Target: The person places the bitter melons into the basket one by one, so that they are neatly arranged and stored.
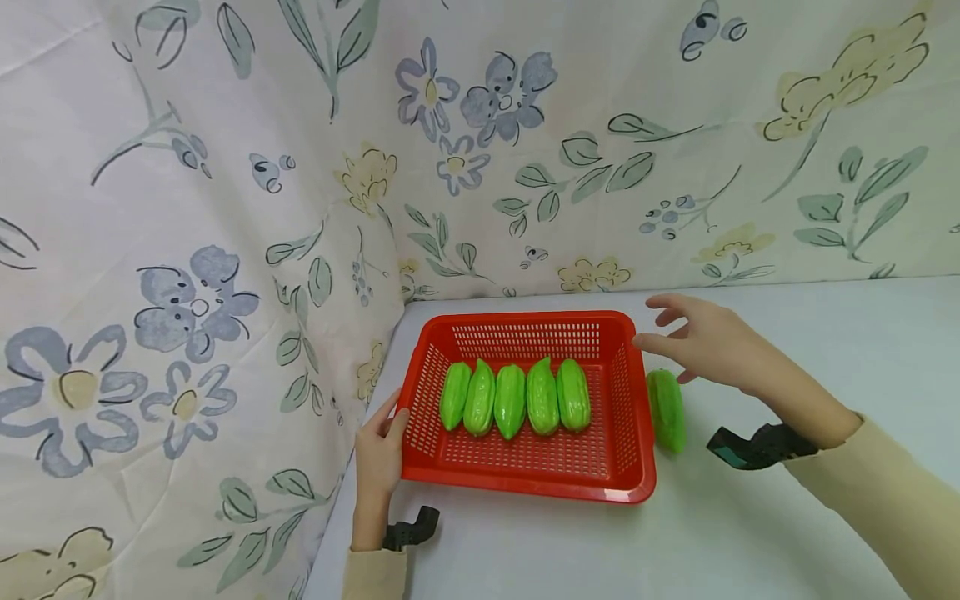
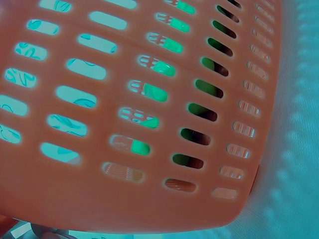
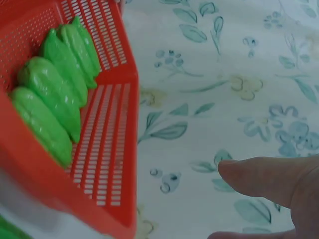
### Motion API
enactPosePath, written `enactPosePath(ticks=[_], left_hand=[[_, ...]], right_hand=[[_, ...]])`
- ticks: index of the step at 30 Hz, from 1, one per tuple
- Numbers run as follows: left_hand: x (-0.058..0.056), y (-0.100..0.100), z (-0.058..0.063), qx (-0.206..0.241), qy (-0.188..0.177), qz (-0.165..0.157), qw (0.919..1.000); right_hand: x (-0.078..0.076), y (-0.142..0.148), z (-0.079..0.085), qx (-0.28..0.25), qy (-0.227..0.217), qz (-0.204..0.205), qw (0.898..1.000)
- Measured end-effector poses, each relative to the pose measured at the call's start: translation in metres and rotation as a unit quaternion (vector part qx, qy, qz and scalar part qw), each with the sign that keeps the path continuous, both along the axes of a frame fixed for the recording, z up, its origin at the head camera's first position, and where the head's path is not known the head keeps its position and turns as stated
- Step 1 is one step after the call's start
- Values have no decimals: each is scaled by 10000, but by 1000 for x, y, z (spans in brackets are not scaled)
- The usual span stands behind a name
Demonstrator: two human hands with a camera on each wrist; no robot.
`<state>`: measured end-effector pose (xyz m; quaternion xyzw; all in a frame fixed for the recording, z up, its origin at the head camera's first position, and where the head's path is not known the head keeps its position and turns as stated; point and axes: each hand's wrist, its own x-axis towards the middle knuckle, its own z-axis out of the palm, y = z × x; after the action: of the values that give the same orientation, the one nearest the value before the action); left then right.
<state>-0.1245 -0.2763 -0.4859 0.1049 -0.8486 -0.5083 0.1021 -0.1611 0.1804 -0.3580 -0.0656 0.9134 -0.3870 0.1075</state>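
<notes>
A red plastic basket point(image 1: 525, 487) with slotted walls stands on the table. In it, several glossy, ridged green fruits point(image 1: 512, 400), shaped like bitter melons, lie side by side. My left hand point(image 1: 378, 454) grips the basket's left rim, thumb on the near side; the left wrist view shows the slotted wall point(image 2: 99, 134) close up. Beyond the right rim, my right hand point(image 1: 708, 342) hovers with fingers spread and nothing between them. Its thumb point(image 3: 264, 177) shows apart from the basket in the right wrist view. One more green fruit point(image 1: 667, 412) lies on the table below this hand.
A white-covered table point(image 1: 840, 350) extends to the right and in front of the basket. Floral cloth point(image 1: 525, 225) hangs behind it, and another stretch of it point(image 1: 225, 417) runs along the left, close beside the left hand.
</notes>
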Motion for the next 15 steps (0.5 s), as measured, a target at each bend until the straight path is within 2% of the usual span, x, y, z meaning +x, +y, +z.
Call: enactPosePath(ticks=[8, 15], left_hand=[[1, 0, 0, 19, -66, 15, 10000], [0, 1, 1, 28, -33, 4, 10000]], right_hand=[[5, 38, -6, 186, -165, -140, 9996], [5, 46, -17, 296, -203, -135, 9993]])
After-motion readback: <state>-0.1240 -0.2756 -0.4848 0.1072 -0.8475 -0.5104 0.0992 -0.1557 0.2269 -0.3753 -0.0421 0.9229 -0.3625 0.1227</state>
